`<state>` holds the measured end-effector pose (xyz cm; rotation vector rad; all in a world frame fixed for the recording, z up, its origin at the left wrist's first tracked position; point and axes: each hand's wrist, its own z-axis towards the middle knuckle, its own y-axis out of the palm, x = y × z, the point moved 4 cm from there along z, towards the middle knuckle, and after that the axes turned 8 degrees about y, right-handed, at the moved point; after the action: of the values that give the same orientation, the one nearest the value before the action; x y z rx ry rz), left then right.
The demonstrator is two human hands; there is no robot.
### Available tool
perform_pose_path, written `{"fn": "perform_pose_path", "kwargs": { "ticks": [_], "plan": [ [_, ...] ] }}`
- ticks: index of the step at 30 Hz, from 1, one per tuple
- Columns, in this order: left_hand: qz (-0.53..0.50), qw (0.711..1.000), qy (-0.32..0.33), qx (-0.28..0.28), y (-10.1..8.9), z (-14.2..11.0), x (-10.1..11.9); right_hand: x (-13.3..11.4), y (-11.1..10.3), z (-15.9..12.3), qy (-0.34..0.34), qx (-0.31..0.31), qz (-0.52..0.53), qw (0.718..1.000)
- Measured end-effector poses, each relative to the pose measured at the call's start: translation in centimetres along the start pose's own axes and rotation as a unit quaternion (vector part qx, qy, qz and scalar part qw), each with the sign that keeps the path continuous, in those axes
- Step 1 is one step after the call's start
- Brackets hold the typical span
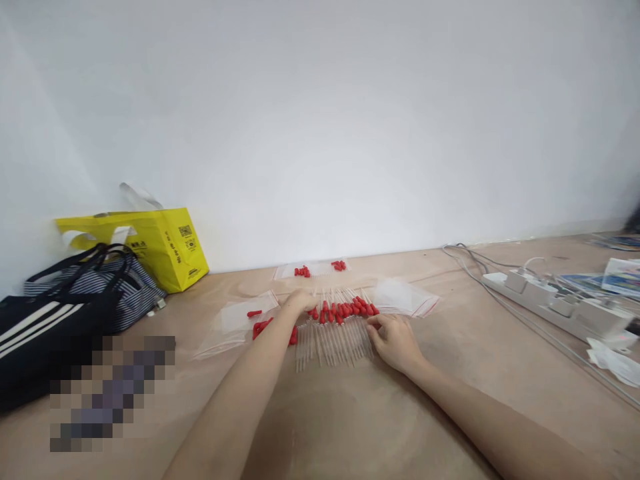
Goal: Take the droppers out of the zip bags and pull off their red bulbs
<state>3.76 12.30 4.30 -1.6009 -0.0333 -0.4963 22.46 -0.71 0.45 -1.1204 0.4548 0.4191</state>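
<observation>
A row of glass droppers with red rubber bulbs [345, 309] lies across the middle of the table. In front of it, several thin clear glass tubes [330, 347] lie side by side, pointing toward me. My left hand [301, 301] reaches over the left end of the row, its fingers closed at a red bulb and partly hidden by the hand itself. At the right end, my right hand [394, 339] has thumb and fingertips pinched together beside the tubes; whatever is between them is too small to name. Loose red bulbs [263, 327] lie on the left, partly behind my left forearm.
Clear zip bags lie left [240, 316] and right [400, 297]; another bag [320, 269] with red bulbs sits near the wall. On the left stand a yellow bag [183, 257] and a black bag [45, 333]. A power strip [565, 303] with cables lies right.
</observation>
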Motion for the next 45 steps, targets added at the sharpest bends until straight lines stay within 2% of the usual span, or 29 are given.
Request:
{"fn": "perform_pose_path", "kwargs": {
  "ticks": [3,6,9,10,13,17,22,45],
  "plan": [
    [0.034,0.998,-0.008,0.051,-1.6,-2.6,0.2,0.1,0.0,0.0,-0.015,0.013,0.016,1.0],
    [0.052,0.991,0.044,0.118,-2.4,-7.1,0.3,-0.1,0.0,0.0,-0.048,0.034,0.051,0.997],
    [0.058,0.981,0.109,0.148,-1.6,-11.9,-0.2,-0.8,0.0,-0.3,-0.11,0.047,0.106,0.987],
    [0.062,0.97,0.156,0.176,-1.3,-13.2,-0.3,-1.3,0.0,-0.5,-0.135,0.049,0.118,0.982],
    [0.071,0.943,0.243,0.217,0.1,-15.6,-0.6,-2.8,0.1,-1.5,-0.208,0.05,0.113,0.97],
    [0.066,0.92,0.297,0.249,1.4,-16.1,0.1,-5.0,1.1,-2.7,-0.273,0.028,0.038,0.961],
    [0.062,0.902,0.331,0.271,1.7,-16.0,1.4,-6.4,2.0,-3.2,-0.315,0.013,-0.004,0.949],
    [0.096,0.89,0.365,0.254,1.7,-16.2,0.8,-6.1,1.6,-3.6,-0.333,-0.031,0.018,0.942]
  ]
}}
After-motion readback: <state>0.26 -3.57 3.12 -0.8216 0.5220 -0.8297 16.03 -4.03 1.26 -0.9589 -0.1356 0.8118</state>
